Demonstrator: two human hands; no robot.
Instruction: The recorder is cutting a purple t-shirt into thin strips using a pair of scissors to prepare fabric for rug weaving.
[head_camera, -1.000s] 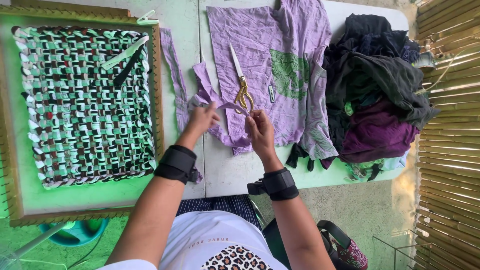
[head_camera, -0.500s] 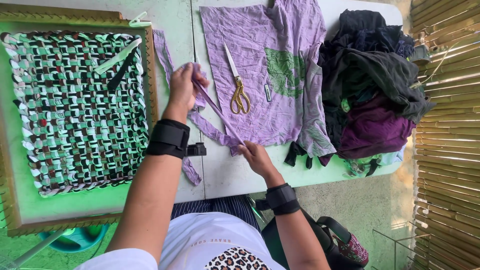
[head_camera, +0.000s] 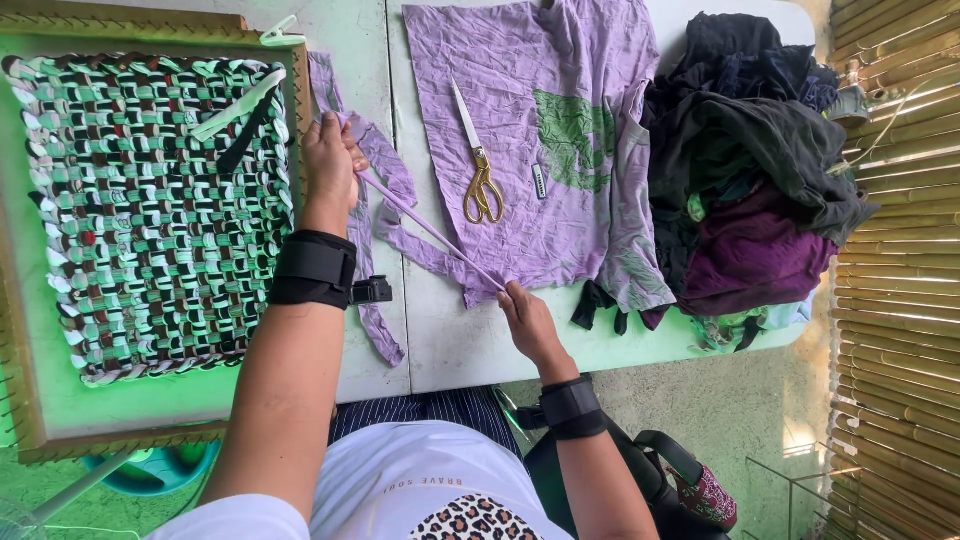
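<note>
Purple fabric strip pulled taut between two hands

Purple fabric strip (head_camera: 430, 230) ran in a straight, tight line across the white table (head_camera: 440, 340), from the left hand (head_camera: 330, 165) down to the right hand (head_camera: 528, 318). The left hand was clenched around the strip's upper end, just beside the wooden frame (head_camera: 300, 90) holding a woven mat (head_camera: 150, 210) of green, white and dark strips. The right hand pinched the lower end at the bottom edge of the purple shirt (head_camera: 540, 140), which lay spread flat on the table. Gold-handled scissors (head_camera: 478, 165) rested on the shirt, blades closed, apart from both hands. More loose purple strips (head_camera: 375, 310) trailed under the left wrist. A heap of dark clothes (head_camera: 750, 170) sat beside the shirt, near a bamboo wall (head_camera: 900, 300). Both wrists wore black bands.
</note>
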